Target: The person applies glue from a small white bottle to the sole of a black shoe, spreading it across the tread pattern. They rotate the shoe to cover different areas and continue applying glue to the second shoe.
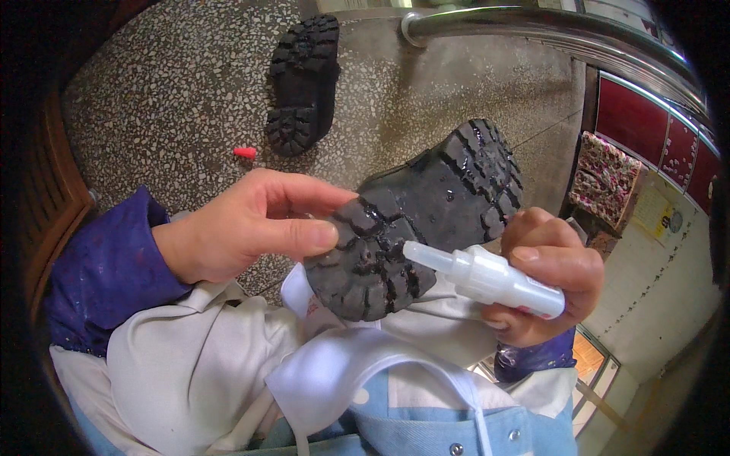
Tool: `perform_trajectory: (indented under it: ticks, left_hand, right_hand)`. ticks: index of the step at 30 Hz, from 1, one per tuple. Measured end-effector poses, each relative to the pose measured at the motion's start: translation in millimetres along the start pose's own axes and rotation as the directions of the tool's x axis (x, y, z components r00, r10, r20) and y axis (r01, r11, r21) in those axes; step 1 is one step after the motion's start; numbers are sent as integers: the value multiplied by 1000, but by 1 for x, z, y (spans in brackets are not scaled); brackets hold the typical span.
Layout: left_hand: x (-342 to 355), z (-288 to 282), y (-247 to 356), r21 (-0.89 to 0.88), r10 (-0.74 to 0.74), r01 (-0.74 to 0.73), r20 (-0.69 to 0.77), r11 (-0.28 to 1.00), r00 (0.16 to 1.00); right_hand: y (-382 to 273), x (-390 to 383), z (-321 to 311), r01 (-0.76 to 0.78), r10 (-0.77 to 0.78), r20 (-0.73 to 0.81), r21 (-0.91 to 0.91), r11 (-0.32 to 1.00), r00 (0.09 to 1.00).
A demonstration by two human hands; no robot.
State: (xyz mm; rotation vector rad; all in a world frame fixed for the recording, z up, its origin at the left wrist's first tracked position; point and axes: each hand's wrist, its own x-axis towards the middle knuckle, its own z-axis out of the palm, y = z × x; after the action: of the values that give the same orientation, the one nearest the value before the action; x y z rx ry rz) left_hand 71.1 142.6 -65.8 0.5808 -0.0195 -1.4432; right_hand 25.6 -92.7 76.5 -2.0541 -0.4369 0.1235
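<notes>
A black shoe point(449, 190) lies sole up over my lap, its chunky treads facing me. Wet, glossy patches show in the grooves at both ends of the sole. My left hand point(236, 220) grips the near end at its left edge, thumb on the treads and fingers behind. In my right hand point(551, 273) is a small white glue bottle point(502, 281), tilted with its narrow nozzle toward the left. The nozzle tip is at the near end's treads; whether it touches them I cannot tell.
Another black shoe point(303, 83) lies sole up on the speckled floor point(167, 99). Near it is a small red cap point(245, 153). A metal rail point(547, 26) crosses the upper right. Slatted wooden furniture point(57, 205) stands at left, and a floral-covered block point(604, 178) at right.
</notes>
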Motion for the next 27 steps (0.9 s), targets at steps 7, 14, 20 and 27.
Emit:
perform_trajectory:
  ticks: [7,14,20,27]
  left_hand:
    - [0,0,-1,-18,34,-34,-7,999,999]
    - [2,1,-3,-22,66,-66,-2,998,998]
    - [1,0,-3,-4,59,-59,-46,998,997]
    - [0,-1,-4,-20,30,-30,-20,999,999]
  right_hand:
    - [-6,9,-9,-43,66,228,-104,994,971]
    - [2,10,6,33,-3,242,-119,992,970]
    - [1,12,4,-16,73,285,-197,980,956]
    - [-3,6,-1,-91,111,115,-173,981,987]
